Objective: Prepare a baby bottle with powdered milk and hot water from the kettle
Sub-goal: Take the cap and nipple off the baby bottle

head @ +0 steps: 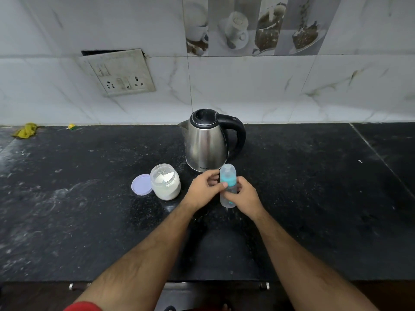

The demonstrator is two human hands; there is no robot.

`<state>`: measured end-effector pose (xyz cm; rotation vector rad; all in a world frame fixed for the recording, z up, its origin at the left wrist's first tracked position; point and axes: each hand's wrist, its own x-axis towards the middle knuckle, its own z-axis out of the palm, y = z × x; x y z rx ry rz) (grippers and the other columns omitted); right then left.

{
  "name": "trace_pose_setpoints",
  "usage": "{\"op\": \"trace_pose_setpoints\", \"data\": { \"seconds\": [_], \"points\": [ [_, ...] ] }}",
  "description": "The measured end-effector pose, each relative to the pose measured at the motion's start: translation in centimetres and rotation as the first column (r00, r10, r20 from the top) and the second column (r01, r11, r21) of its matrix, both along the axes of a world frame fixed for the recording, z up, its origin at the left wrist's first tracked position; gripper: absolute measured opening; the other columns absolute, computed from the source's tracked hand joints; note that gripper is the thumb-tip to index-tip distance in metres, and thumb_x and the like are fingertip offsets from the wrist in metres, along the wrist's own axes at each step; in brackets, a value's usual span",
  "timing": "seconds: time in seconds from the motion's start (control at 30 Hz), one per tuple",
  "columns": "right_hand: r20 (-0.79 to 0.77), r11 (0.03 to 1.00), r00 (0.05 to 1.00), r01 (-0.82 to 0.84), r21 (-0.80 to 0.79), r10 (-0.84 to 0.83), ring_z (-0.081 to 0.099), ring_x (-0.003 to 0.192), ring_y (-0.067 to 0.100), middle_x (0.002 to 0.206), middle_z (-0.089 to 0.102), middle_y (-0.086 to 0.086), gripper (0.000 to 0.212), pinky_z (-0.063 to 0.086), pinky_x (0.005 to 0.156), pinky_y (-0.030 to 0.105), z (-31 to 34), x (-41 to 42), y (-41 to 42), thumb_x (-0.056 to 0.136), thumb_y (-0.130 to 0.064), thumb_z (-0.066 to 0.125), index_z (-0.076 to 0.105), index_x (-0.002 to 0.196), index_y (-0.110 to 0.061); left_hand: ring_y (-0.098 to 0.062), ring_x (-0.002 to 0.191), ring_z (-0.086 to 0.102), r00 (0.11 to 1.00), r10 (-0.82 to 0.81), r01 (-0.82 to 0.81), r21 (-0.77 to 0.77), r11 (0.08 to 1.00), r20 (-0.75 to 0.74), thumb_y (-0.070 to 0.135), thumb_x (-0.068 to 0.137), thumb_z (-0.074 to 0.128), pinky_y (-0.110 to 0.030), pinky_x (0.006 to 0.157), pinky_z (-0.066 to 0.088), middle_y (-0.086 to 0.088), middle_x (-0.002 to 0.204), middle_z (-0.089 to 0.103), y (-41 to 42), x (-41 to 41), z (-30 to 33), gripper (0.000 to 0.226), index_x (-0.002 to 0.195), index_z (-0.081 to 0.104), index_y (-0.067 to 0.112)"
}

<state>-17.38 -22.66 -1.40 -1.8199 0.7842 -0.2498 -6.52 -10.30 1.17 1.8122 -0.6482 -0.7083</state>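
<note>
Both hands on baby bottle [228,187], upright on tabletop [314,198] just in front of kettle [207,140]: left hand [203,190] fingers pinch teal collar, right hand [243,194] wraps body; open milk powder jar [165,181] sits left, w/ left hand nearer it.

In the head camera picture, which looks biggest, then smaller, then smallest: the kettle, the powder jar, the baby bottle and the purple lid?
1. Kettle
2. Powder jar and baby bottle: too alike to rank; hands cover part of the bottle.
3. Purple lid
</note>
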Motion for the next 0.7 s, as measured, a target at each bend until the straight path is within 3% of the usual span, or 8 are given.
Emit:
{"op": "trace_pose_setpoints", "data": {
  "seconds": [0.07,0.2,0.33,0.47,0.7],
  "points": [
    [-0.02,0.999,0.999,-0.042,0.021,0.043,0.066,0.095,0.008,0.105,0.069,-0.007,0.043,0.052,0.077,0.022,0.3,-0.6,0.0,0.076,-0.022,0.084,0.06,0.112,-0.024,-0.009,0.111,0.066,1.0,-0.016,0.016,-0.004,1.0,-0.019,0.04,0.068,0.084,-0.027,0.097,0.052,0.002,0.124,0.068,0.1,0.4,0.4,0.072,0.132,0.059,0.017],
    [0.02,0.99,0.995,-0.095,0.104,0.093,0.072,0.095,0.012,0.102,0.074,-0.002,0.04,0.059,0.089,0.04,0.6,-1.4,0.1,0.076,-0.018,0.084,0.064,0.11,-0.022,-0.01,0.103,0.07,0.994,-0.106,0.104,-0.049,0.993,-0.035,0.01,0.078,0.083,-0.026,0.091,0.055,-0.002,0.115,0.072,-0.8,0.4,1.2,0.051,0.124,0.062,0.014],
    [0.079,0.986,0.993,-0.101,0.134,0.091,0.072,0.097,0.009,0.105,0.075,-0.004,0.04,0.058,0.092,0.04,1.7,-2.2,0.6,0.08,-0.018,0.081,0.066,0.118,-0.021,-0.018,0.102,0.072,0.996,-0.078,0.074,-0.101,0.992,-0.038,0.018,0.081,0.081,-0.035,0.093,0.057,-0.003,0.108,0.075,-1.2,-0.2,2.0,0.043,0.12,0.065,0.011],
    [0.117,0.993,0.991,-0.076,0.09,0.066,0.072,0.096,0.011,0.104,0.075,-0.002,0.037,0.058,0.091,0.04,2.5,-2.9,0.8,0.082,-0.019,0.08,0.066,0.117,-0.018,-0.014,0.098,0.073,0.996,-0.086,0.084,-0.112,0.99,-0.013,0.041,0.074,0.078,-0.04,0.092,0.058,0.001,0.102,0.077,-1.5,-0.7,2.8,0.047,0.114,0.068,0.019],
    [0.122,1.0,0.992,0.024,-0.008,-0.023,0.07,0.097,0.01,0.103,0.073,-0.004,0.037,0.058,0.089,0.039,2.7,-3.4,2.1,0.082,-0.025,0.08,0.065,0.115,-0.02,-0.014,0.093,0.073,0.999,-0.002,-0.005,-0.148,0.989,-0.045,0.027,0.087,0.074,-0.042,0.089,0.059,0.0,0.098,0.077,-1.7,-1.6,3.3,0.02,0.105,0.068,0.021]
  ]
}}
